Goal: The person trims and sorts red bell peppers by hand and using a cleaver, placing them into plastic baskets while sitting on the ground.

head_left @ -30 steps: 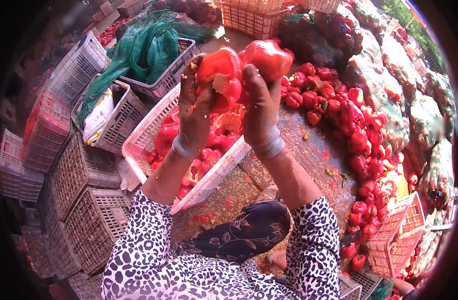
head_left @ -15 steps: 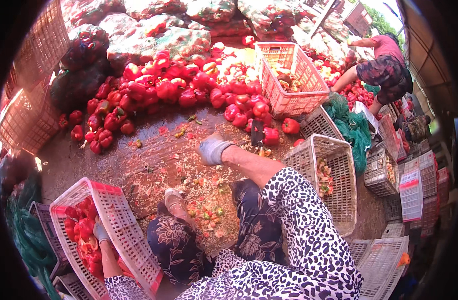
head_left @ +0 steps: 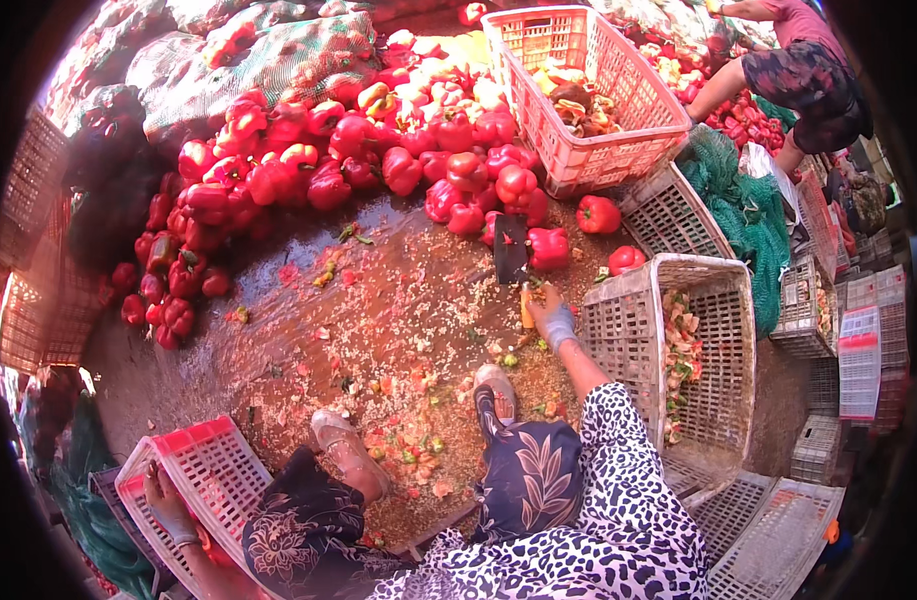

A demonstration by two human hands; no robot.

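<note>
My right hand (head_left: pixel 556 322), in a thin pale glove, is low over the floor with its fingers closed at the yellow handle of a knife (head_left: pixel 510 248). The knife's broad dark blade points away from me, beside a red bell pepper (head_left: pixel 549 249). At the lower left, my left hand (head_left: pixel 170 508) is at the far end of a white crate with a red rim (head_left: pixel 200 432). Its fingers are stretched and apart, with nothing seen in them. Some red shows beneath the left wrist; the rest of the crate's inside is mostly hidden by my arm and the crate wall.
A large heap of red bell peppers (head_left: pixel 308 165) lies ahead, backed by filled mesh sacks (head_left: pixel 263 70). A pink crate (head_left: pixel 603 150) and a whitish crate (head_left: pixel 618 325) hold pepper scraps. Seeds and trimmings litter the wet floor (head_left: pixel 308 300). Another person (head_left: pixel 808 80) bends at the far right.
My right hand has moved from the middle of the floor to the knife handle. My left hand has shifted from the peppers to the crate's far end. The view has moved too.
</note>
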